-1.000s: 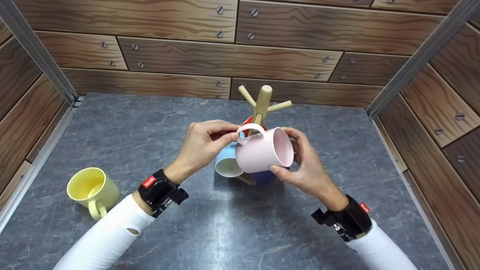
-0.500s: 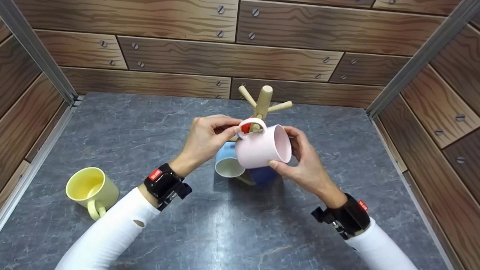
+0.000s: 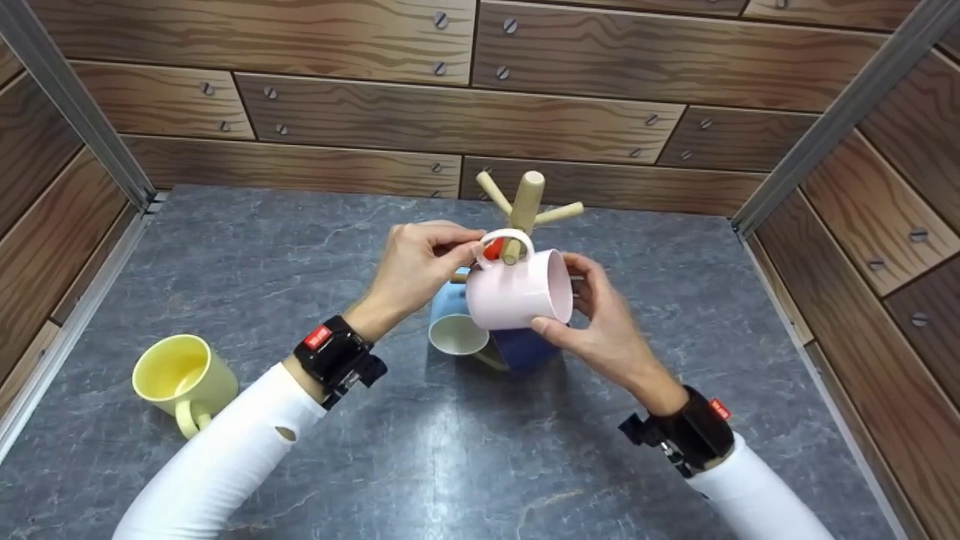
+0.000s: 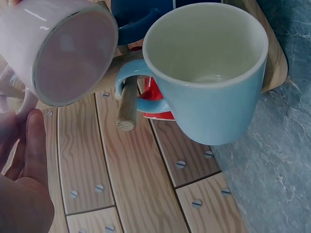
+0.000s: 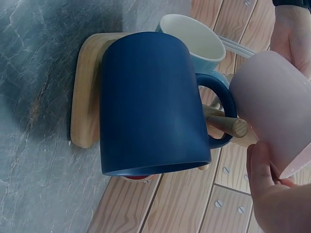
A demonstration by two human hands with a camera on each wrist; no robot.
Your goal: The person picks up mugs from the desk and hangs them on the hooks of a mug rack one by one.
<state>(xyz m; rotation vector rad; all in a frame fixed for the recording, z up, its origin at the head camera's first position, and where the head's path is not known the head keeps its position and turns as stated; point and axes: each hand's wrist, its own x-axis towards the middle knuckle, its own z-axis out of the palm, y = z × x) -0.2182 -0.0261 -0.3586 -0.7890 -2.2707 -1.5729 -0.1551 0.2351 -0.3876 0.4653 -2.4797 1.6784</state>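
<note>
A pale pink mug lies tilted on its side in the air, mouth toward the right, in front of a wooden mug tree. My left hand pinches its handle between thumb and fingers. My right hand grips the body near the rim, thumb in front. In the head view a peg's end shows inside the handle loop. Below, a light blue mug hangs by its handle on a lower peg, and a dark blue mug hangs on another. A red mug is mostly hidden behind.
A yellow mug stands upright on the grey marbled tabletop at the left, beside my left sleeve. Two upper pegs of the tree stick out toward the back. Wood-patterned walls with metal edges enclose the table.
Both hands have raised the pink mug slightly and shifted it a little left. Its handle loop has moved up, and the peg's end now shows within it. The yellow mug stays put.
</note>
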